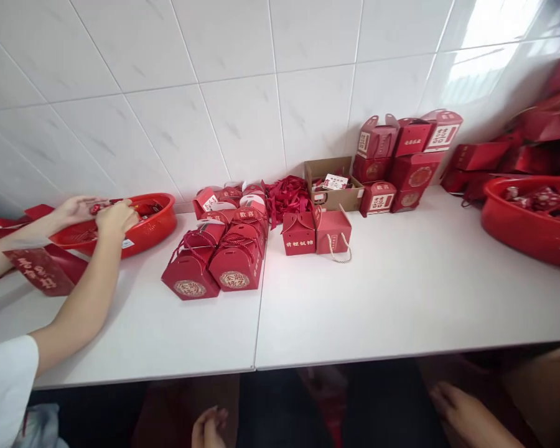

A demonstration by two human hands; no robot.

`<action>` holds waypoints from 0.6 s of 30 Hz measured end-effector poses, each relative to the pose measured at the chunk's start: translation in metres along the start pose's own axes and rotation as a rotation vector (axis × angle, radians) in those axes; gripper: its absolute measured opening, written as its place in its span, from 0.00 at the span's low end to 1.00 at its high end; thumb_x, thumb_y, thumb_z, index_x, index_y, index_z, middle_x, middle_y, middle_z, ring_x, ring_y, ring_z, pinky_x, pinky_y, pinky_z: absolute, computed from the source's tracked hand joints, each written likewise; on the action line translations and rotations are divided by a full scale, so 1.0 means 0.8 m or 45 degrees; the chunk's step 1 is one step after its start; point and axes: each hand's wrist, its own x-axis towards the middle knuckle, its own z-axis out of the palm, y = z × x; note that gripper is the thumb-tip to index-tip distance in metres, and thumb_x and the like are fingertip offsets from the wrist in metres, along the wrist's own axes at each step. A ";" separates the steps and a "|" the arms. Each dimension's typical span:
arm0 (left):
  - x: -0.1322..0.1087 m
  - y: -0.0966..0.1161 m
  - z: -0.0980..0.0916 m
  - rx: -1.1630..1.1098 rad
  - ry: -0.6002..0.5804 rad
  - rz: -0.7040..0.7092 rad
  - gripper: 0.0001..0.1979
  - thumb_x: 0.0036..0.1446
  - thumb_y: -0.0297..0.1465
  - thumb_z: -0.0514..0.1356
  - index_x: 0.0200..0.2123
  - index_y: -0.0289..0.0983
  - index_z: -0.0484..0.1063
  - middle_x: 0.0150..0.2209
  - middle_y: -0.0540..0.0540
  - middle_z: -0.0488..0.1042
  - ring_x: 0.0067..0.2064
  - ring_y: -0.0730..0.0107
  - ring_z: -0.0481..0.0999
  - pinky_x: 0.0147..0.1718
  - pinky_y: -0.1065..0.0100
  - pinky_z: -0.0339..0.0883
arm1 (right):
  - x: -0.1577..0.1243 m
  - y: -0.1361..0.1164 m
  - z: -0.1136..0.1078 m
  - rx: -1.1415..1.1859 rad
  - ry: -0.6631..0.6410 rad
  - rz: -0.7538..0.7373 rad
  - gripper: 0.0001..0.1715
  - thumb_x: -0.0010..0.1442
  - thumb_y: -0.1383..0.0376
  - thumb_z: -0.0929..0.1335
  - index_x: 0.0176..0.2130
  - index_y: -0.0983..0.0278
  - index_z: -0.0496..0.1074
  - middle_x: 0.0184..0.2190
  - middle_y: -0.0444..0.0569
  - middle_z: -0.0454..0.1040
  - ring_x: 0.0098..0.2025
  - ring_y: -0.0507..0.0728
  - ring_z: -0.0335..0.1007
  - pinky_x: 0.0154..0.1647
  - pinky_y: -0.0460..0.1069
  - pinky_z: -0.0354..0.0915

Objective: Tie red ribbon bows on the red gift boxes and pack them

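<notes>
My left hand (208,429) is low at the bottom edge, below the table front, with its fingers loosely bent and apart; I see nothing in it. My right hand (462,407) is also below the table edge, dim and slightly blurred, its fingers loosely extended and no object visible in it. Neither hand touches anything on the white table (392,298). Beyond them stand two small red gift boxes, one with gold lettering (298,235) and one with a cream rope handle (333,231). To their left is a group of red gift boxes with cord handles (236,264).
At left, a co-worker's hands (116,214) work over a red basin (154,233), near a red box (51,267). By the wall are red ribbons (288,194), a cardboard box (338,198) and stacked gift boxes (413,171). Another red basin (518,214) holds red packets at right.
</notes>
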 end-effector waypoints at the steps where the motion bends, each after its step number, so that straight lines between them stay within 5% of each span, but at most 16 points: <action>1: -0.014 -0.015 -0.004 -0.049 -0.039 -0.009 0.20 0.53 0.51 0.59 0.31 0.38 0.70 0.26 0.49 0.72 0.29 0.64 0.75 0.28 0.64 0.71 | -0.001 -0.008 -0.010 0.054 -0.083 -0.102 0.11 0.62 0.54 0.67 0.34 0.56 0.75 0.36 0.48 0.75 0.39 0.57 0.74 0.35 0.50 0.71; 3: -0.036 -0.019 -0.004 -0.151 -0.267 0.035 0.23 0.46 0.54 0.61 0.26 0.38 0.70 0.24 0.48 0.72 0.29 0.61 0.75 0.30 0.62 0.72 | -0.009 -0.037 -0.041 0.208 -0.264 -0.417 0.18 0.63 0.53 0.65 0.28 0.60 0.75 0.28 0.46 0.75 0.34 0.56 0.73 0.37 0.49 0.70; 5: -0.058 0.010 0.004 -0.253 -0.648 0.177 0.20 0.48 0.49 0.62 0.26 0.37 0.72 0.27 0.46 0.74 0.33 0.61 0.76 0.36 0.64 0.71 | -0.024 -0.079 -0.079 0.409 -0.261 -0.686 0.16 0.63 0.55 0.65 0.35 0.61 0.76 0.34 0.47 0.78 0.38 0.56 0.73 0.40 0.48 0.69; 8: -0.098 0.089 0.028 -0.412 -1.188 0.435 0.12 0.58 0.40 0.59 0.36 0.38 0.74 0.37 0.43 0.75 0.43 0.61 0.74 0.45 0.65 0.68 | -0.048 -0.150 -0.129 0.595 0.072 -1.059 0.11 0.65 0.61 0.65 0.37 0.62 0.76 0.34 0.48 0.78 0.37 0.54 0.73 0.40 0.47 0.68; 10: -0.127 0.144 0.047 -0.573 -1.552 0.519 0.23 0.56 0.40 0.62 0.54 0.40 0.67 0.52 0.40 0.71 0.55 0.57 0.69 0.55 0.61 0.62 | -0.061 -0.191 -0.153 0.611 0.320 -1.315 0.08 0.64 0.65 0.65 0.40 0.61 0.75 0.36 0.49 0.78 0.39 0.55 0.73 0.41 0.49 0.68; 12: -0.155 0.184 0.065 -0.763 -1.952 0.414 0.33 0.53 0.43 0.65 0.59 0.41 0.61 0.46 0.41 0.74 0.50 0.60 0.72 0.54 0.59 0.63 | -0.066 -0.222 -0.173 0.636 0.472 -1.391 0.08 0.65 0.67 0.64 0.41 0.60 0.73 0.38 0.49 0.78 0.41 0.55 0.73 0.41 0.49 0.69; 15: -0.188 0.205 0.080 -0.838 -2.427 -0.030 0.20 0.51 0.47 0.64 0.36 0.36 0.72 0.21 0.50 0.69 0.21 0.74 0.69 0.27 0.68 0.68 | -0.055 -0.246 -0.204 0.923 0.602 -1.364 0.06 0.66 0.64 0.63 0.39 0.60 0.70 0.34 0.47 0.78 0.37 0.54 0.75 0.39 0.49 0.70; 18: -0.197 0.200 0.075 -0.653 -2.469 -0.233 0.28 0.46 0.56 0.59 0.15 0.38 0.61 0.12 0.51 0.57 0.14 0.72 0.62 0.18 0.67 0.62 | -0.021 -0.252 -0.240 1.327 0.756 -1.362 0.07 0.64 0.59 0.66 0.36 0.60 0.67 0.27 0.43 0.75 0.30 0.52 0.75 0.35 0.48 0.72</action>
